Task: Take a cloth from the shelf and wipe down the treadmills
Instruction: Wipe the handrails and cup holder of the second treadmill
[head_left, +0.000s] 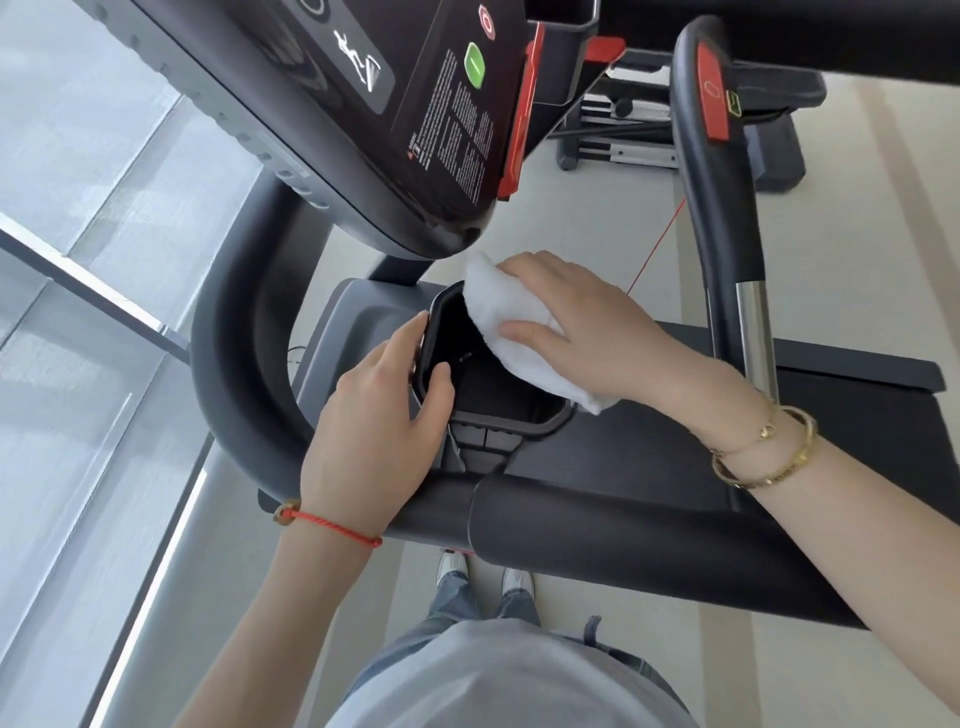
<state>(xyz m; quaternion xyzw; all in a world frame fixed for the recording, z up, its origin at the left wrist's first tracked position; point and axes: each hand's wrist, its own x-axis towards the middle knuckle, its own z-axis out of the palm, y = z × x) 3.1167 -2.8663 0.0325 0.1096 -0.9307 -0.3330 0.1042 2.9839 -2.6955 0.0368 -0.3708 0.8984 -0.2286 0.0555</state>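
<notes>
The treadmill (597, 514) fills most of the view, seen from above at its front end, with thick black handrails curving round on both sides and a black crossbar nearest the person. Its glossy console (395, 119) juts in from the top, carrying a green button (474, 65), a red stop marking and a block of small warning print too fine to read. Below the console sits a black storage tray (483, 384) with a raised rim, set into a grey housing.

The right hand (597, 332) lies over a white cloth (511, 327), thumb and fingers spread on top and pressing it against the far rim of the tray; this grip is flat rather than curled, and one end of the cloth pokes out beneath the wrist. Two gold bracelets (769, 452) circle that wrist. The left hand (379, 415) holds the near left rim of the tray, fingers outside the rim and thumb curled over its edge, so this grip is clamped on the tray. A red cord bracelet (332, 525) sits on the left wrist.

White shoes (454, 566) show on the pale floor (831, 260) below the crossbar.
</notes>
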